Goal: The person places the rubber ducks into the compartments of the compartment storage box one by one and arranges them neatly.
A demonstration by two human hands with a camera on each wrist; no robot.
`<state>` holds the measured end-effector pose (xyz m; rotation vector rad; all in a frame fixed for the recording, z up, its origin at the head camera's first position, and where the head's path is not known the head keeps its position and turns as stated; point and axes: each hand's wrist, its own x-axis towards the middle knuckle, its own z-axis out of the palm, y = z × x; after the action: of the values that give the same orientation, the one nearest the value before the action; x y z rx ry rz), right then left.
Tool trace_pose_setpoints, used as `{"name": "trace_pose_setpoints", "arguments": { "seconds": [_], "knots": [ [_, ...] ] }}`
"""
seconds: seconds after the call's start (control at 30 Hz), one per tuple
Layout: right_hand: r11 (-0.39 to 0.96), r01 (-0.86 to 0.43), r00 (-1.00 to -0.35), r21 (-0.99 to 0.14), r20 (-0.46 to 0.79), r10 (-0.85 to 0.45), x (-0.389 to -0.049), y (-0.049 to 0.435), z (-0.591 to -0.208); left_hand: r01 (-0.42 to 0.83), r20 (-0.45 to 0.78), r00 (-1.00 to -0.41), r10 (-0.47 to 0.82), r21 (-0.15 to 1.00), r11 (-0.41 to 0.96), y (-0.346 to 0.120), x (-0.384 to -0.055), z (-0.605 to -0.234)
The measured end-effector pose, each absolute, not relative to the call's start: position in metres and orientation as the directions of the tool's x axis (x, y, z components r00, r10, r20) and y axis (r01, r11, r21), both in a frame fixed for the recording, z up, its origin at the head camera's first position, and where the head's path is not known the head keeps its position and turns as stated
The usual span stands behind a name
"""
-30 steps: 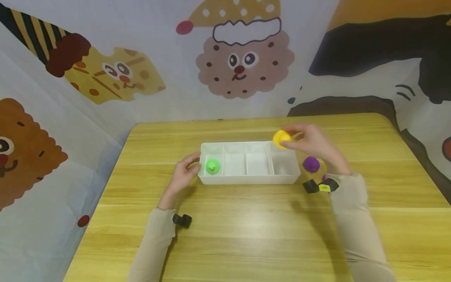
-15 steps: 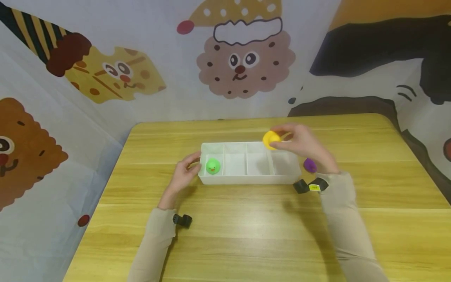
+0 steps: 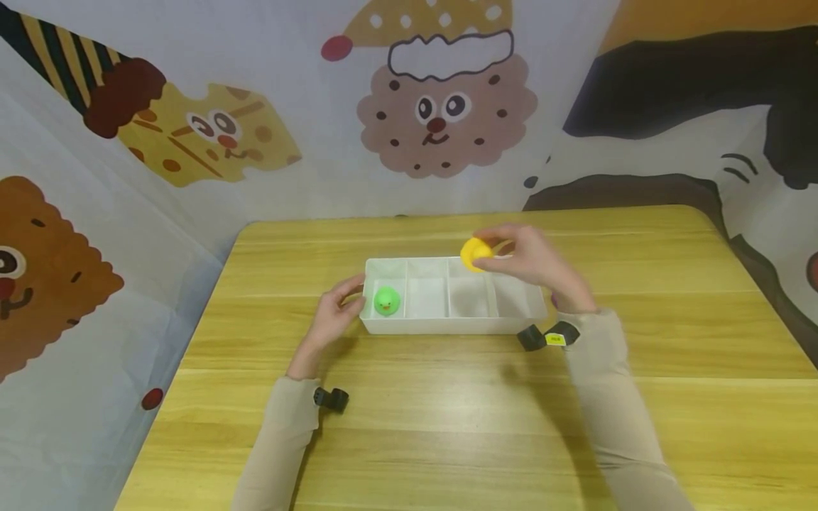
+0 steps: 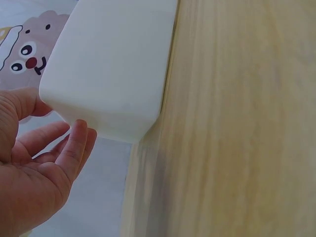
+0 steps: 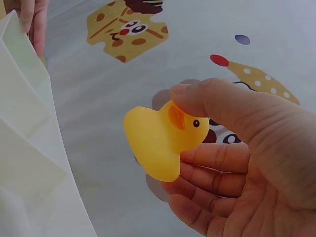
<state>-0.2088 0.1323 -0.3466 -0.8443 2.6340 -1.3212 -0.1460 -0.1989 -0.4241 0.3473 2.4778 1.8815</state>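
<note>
My right hand [image 3: 524,259] pinches a yellow rubber duck [image 5: 155,140], held over the back rim of a white divided box [image 3: 456,326] near its third compartment from the left. The duck's beak and eye show in the right wrist view, with the thumb against its head and several fingers beneath. My left hand [image 3: 334,312] touches the outside of the box's left end, its fingers [image 4: 74,148] spread lightly against the wall. A green rubber duck [image 3: 386,301] sits in the leftmost compartment. A purple toy [image 3: 554,301] lies to the right of the box, mostly hidden by my right wrist.
The wooden table [image 3: 422,426] extends in front of the box and to both sides. A printed cloth [image 3: 307,191] with cartoon figures hangs behind it. Low dividers [image 3: 448,287] separate the box's compartments.
My right hand has carried the yellow rubber duck leftward along the box's back rim. Its arm now hides most of the purple toy. My left hand stays at the box's end.
</note>
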Motion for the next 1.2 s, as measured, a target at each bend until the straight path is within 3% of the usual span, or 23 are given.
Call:
{"name": "trace_pose_setpoints", "arguments": {
  "seconds": [0.37,0.63,0.87,1.1,1.2],
  "knots": [
    [0.434,-0.472,-0.819,-0.767,0.199,-0.538,-0.208,0.115,-0.351,0.165,0.130,-0.979,0.155,0.958,0.236,-0.206,-0.158,-0.453],
    [0.397,-0.488,-0.806,-0.777,0.228,-0.546,-0.209,0.102,-0.357,0.148,0.115,-0.982,0.152,0.962,0.229,-0.205,-0.157,-0.449],
    [0.408,-0.488,-0.803,-0.772,0.215,-0.555,-0.211,0.091,-0.363,0.137,0.098,-0.982,0.164,0.958,0.251,-0.197,-0.146,-0.423],
    [0.400,-0.483,-0.801,-0.779,0.209,-0.561,-0.213,0.082,-0.373,0.155,0.122,-0.982,0.148,0.957,0.245,-0.205,-0.158,-0.451],
    [0.381,-0.494,-0.788,-0.781,0.217,-0.576,-0.216,0.079,-0.380,0.155,0.119,-0.981,0.155,0.957,0.244,-0.204,-0.156,-0.445]
  ]
}}
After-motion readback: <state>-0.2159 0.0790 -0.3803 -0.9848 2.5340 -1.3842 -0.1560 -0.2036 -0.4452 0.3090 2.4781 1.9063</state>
